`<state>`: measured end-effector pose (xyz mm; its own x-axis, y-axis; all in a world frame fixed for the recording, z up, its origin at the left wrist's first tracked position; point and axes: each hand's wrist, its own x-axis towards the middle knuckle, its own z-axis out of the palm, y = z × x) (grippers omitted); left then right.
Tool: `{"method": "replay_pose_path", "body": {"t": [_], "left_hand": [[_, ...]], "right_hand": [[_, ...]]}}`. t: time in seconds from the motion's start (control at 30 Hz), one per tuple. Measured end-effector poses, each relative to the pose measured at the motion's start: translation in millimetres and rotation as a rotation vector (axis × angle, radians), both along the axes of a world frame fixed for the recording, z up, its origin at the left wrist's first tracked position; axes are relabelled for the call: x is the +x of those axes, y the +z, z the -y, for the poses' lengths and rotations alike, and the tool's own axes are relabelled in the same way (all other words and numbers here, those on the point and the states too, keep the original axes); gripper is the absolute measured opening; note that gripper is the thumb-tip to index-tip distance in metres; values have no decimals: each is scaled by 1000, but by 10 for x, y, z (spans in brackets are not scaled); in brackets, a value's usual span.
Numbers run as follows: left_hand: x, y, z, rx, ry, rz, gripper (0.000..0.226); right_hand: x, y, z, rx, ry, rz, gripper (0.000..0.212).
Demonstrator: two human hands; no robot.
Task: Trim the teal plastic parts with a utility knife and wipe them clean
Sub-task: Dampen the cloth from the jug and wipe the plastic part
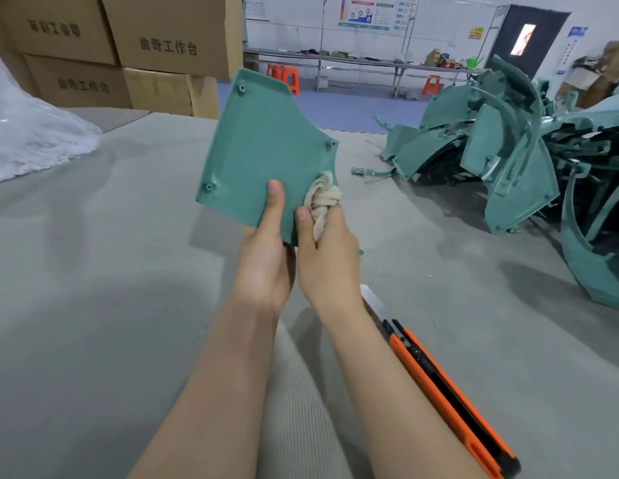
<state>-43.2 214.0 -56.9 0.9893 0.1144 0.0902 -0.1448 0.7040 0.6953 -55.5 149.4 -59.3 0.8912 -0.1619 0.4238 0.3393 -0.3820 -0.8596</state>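
My left hand (266,250) grips the lower edge of a flat teal plastic panel (263,146) and holds it tilted up above the grey table (94,271), thumb lying on its face. My right hand (327,257) clutches a bunched beige cloth (323,198) and presses it against the panel's lower right corner. An orange utility knife (439,385) lies on the table just right of my right forearm, its blade extended and pointing away from me.
A big heap of teal plastic parts (508,150) fills the table's right side. Small teal offcuts (370,172) lie near it. Crumpled clear plastic film (28,133) sits at the left, with stacked cardboard boxes (128,53) behind.
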Motion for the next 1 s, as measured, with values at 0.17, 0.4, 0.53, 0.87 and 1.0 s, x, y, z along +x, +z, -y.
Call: {"method": "replay_pose_path", "body": {"t": [0.17,0.4,0.53,0.87,1.0], "left_hand": [[28,-19,1,-25,-30,51,48],[50,6,9,-75,76,13,41],[27,-14,7,-5,114,-45,43],[101,-16,-274,-172,262,-73,41],[119,-10,-405,-256,358,-39,37]], "right_hand": [[118,-16,139,189,52,-68,23],[281,-136,348,336,-204,-187,25],[93,-63,80,93,-39,-45,24],[13,-187,94,-513,46,60,23],[138,-228,264,-508,-92,-133,21]]}}
